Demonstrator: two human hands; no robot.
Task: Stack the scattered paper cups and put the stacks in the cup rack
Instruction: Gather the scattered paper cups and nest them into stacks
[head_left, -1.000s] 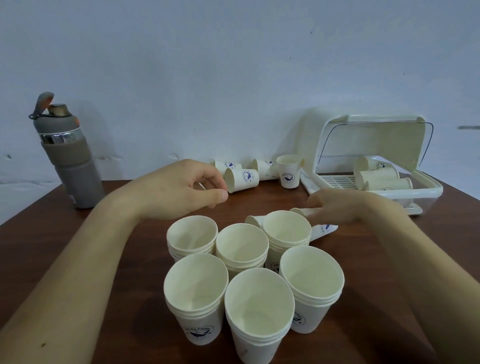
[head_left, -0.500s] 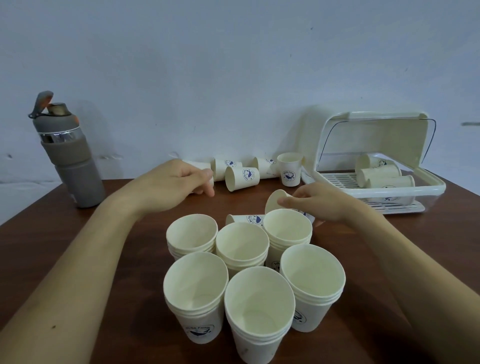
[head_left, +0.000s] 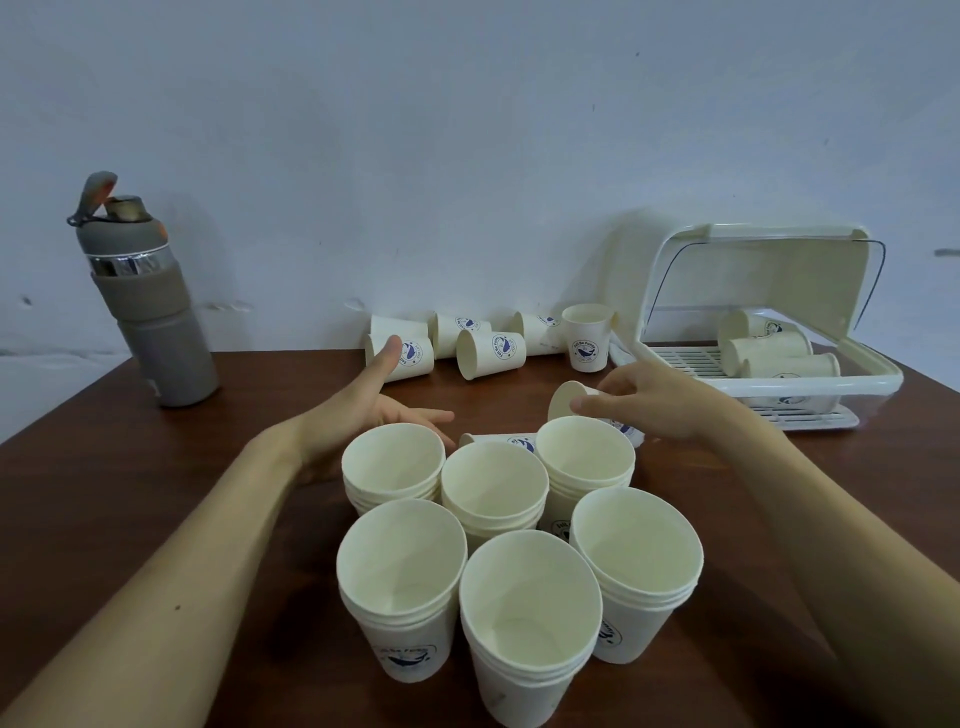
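On the far left of the tabletop (head_left: 156, 467) stands a grey bottle (head_left: 145, 306), no part of the job. The left hand (head_left: 384, 400) lies open and empty, fingers spread, just beyond the six stacks (head_left: 509, 545) bunched at the near middle; its thumb points toward the loose cups (head_left: 491, 353) scattered along the far wall. One more fallen cup (head_left: 511, 441) lies between the two hands, just behind the stacks. The right hand (head_left: 654, 400) holds a single cup (head_left: 569, 400) on its side, above and just behind the far right stack. The step in hand looks like gathering strays: this cup should next be turned upright and dropped into a stack, while the free left hand reaches for another. At far right the rack (head_left: 779, 387) stands open, with a few cups lying inside it already.
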